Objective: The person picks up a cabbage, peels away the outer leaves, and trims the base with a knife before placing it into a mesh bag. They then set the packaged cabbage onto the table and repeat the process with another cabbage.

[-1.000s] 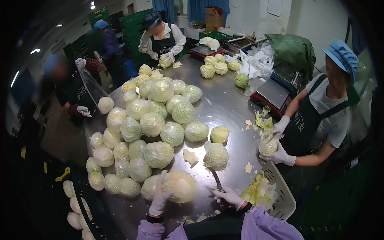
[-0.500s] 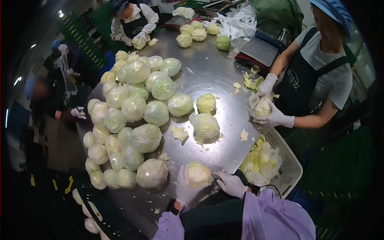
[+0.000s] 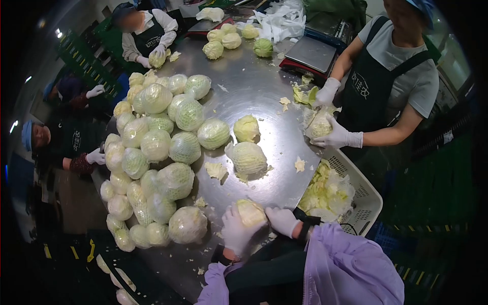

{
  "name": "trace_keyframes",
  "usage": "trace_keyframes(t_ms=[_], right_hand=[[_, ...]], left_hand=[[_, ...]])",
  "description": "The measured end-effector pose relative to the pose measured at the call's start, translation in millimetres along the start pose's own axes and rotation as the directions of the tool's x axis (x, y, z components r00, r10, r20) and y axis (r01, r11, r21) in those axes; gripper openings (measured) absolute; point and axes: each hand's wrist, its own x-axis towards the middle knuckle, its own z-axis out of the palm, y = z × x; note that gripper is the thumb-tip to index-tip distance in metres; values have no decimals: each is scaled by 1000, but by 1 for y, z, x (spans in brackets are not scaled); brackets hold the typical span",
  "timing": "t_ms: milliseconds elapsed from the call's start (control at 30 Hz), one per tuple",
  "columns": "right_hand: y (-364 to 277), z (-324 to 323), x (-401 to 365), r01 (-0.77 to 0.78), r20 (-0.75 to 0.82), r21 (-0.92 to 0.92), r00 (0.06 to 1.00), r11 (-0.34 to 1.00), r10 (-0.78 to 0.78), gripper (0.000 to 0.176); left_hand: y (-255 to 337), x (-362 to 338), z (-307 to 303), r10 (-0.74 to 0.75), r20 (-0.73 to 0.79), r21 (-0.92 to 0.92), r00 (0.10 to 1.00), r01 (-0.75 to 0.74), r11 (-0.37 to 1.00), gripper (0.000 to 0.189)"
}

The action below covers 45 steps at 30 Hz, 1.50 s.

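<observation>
My left hand [image 3: 238, 229], in a white glove, is wrapped round the side of a pale trimmed cabbage [image 3: 251, 213] at the near edge of the steel table. Against the cabbage's right side, my gloved right hand [image 3: 282, 221] is closed, fingers curled. It holds a small knife, whose thin blade shows in the earlier frame but is hidden now. Farther up the table lie a net-covered cabbage [image 3: 247, 157] and a bare yellowish cabbage [image 3: 246, 128]. A large wrapped cabbage [image 3: 188, 224] rests left of my left hand.
Many wrapped cabbages [image 3: 156, 146] crowd the table's left side. A white basket [image 3: 368, 206] of leaf trimmings stands at the right. Across from it, a co-worker [image 3: 389, 86] handles a cabbage. Scales [image 3: 311, 53] and loose cabbages sit farther back. Other people stand at the left.
My right hand has moved slightly left, closer against the cabbage, and the knife blade no longer shows. The cabbage is tilted a little differently. The whole view has shifted slightly.
</observation>
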Motion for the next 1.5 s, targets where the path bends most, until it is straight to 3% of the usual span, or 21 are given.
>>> trace_keyframes(t_ms=[133, 200, 267, 333, 367, 400, 467, 500, 600, 633, 667, 733, 800, 833, 867, 933, 967, 1067, 1133, 1267, 1500], right_hand=[[21, 12, 33, 12, 156, 63, 987, 998, -22, 17], [31, 27, 23, 108, -26, 261, 994, 959, -104, 18], [30, 27, 11, 165, -49, 302, 986, 939, -158, 25], [3, -3, 4, -337, 367, 725, 927, 600, 78, 27], [1, 15, 4, -286, 311, 804, 950, 521, 41, 34], [-9, 11, 7, -283, 316, 805, 948, 522, 27, 34], [-31, -7, 14, -461, 466, 841, 883, 283, 55, 38], [-25, 11, 17, -427, 442, 868, 897, 254, 0, 37], [-17, -5, 4, -584, 580, 802, 812, 129, 71, 34], [-20, -26, -3, -632, 636, 757, 771, 165, 36, 31], [-30, -40, -10, -634, 631, 760, 772, 141, 71, 30], [-21, -50, -16, -565, 550, 792, 825, 231, 130, 30], [-6, -54, -13, -398, 350, 734, 916, 550, 196, 32], [-3, -56, -11, -193, 167, 558, 979, 807, 118, 38], [-6, -57, -10, -200, 172, 557, 977, 806, 124, 38], [-25, -60, -7, 149, -123, 340, 986, 928, -113, 46], [-27, -52, -6, 247, -164, 298, 965, 922, -205, 53], [-40, -55, -4, 200, -56, 147, 979, 969, -194, 57], [-41, -55, 1, 272, -101, 122, 960, 955, -261, 61], [-40, -55, 10, 236, -23, 59, 972, 970, -235, 61], [-44, -59, 32, 138, -60, 14, 989, 990, -137, 51]], left_hand=[[-29, -17, 19, 191, -101, 105, 976, -180, 978, 109], [-79, -33, 15, 184, -125, -291, 975, -214, 933, 110], [-95, -56, 14, 82, -60, -392, 995, -99, 914, 112], [-93, -70, 10, -4, 9, -814, 1000, 9, 581, 112], [-85, -71, 11, -130, 101, -895, 986, 147, 422, 118], [-86, -74, 20, -143, 93, -895, 985, 146, 422, 118], [-92, -71, 42, -194, -42, -822, 980, 77, 564, 111], [-82, -64, 33, -178, -29, -788, 984, 88, 610, 103], [-65, -44, 14, -197, -47, -880, 979, 52, 472, 97], [-74, -37, 19, -119, -117, -770, 986, -14, 637, 86], [-79, -37, 26, -115, -115, -775, 987, -17, 632, 86], [-70, -27, 20, -139, -157, -555, 978, 30, 831, 83], [-65, -22, 21, -111, -143, -594, 983, 4, 805, 85], [-63, -21, 23, -84, -130, -624, 988, -15, 781, 86], [-60, -18, 22, -86, -123, -626, 989, -10, 780, 86], [-57, -12, 21, -43, -96, -634, 995, -28, 773, 89], [-57, -12, 22, -37, -90, -636, 995, -29, 771, 89], [-64, -14, 22, -50, -175, -650, 983, -77, 756, 85], [-67, -11, 18, -34, -12, -764, 999, 13, 645, 79], [-57, 7, 12, -2, 11, -820, 1000, 10, 572, 71], [-50, 28, 9, -42, 28, -666, 999, 50, 744, 57]])
